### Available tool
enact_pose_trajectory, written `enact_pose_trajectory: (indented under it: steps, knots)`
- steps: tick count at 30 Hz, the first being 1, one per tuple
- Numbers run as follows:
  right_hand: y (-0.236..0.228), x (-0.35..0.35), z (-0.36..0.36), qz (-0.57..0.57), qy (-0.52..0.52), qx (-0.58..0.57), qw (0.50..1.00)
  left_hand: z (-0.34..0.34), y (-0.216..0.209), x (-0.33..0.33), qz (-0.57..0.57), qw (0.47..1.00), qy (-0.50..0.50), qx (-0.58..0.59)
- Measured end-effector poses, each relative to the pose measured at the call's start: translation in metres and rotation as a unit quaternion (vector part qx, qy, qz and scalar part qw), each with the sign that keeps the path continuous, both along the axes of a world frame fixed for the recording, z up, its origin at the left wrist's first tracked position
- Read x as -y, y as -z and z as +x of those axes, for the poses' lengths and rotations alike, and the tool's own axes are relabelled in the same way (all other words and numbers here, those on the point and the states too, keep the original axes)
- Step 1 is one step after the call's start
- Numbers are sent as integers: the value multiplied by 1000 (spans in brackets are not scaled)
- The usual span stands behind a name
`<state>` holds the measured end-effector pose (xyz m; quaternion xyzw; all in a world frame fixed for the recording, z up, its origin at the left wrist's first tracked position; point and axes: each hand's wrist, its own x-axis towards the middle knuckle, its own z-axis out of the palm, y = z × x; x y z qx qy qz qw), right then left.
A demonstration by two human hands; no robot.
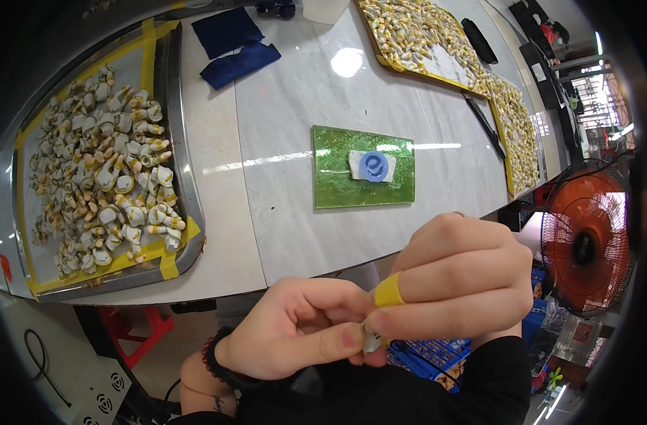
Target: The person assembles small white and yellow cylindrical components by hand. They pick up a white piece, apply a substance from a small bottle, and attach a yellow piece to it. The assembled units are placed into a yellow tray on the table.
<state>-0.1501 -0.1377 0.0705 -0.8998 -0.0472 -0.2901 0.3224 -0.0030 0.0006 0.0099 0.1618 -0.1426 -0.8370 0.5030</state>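
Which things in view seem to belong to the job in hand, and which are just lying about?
Probably the job: small pale piece between left hand and right hand; metal tray of pale pieces; green board with blue disc.

Apparently lying about: blue cloths; orange fan.

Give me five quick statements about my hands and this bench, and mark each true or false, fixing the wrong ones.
1. The left hand and right hand both have fingers on a small pale piece. True.
2. The yellow band circles a finger of the left hand. False: it is on the right hand.
3. The round blue piece sits on a white pad on the green board. True.
4. The metal-rimmed tray at the left holds only blue cloth. False: many small pale pieces fill it.
5. The fan at the right has orange blades. True.
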Motion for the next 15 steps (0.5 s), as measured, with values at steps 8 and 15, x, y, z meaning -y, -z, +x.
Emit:
enact_pose_trajectory:
  steps: [8, 15]
  knots:
    - [2, -3, -15, -150, 2, 38, 988, 2, -9, -2, -165, 885, -213, 380]
    - [-9, -13, -20, -200, 9, -16, 980, 3, -4, 4, -234, 841, -246, 421]
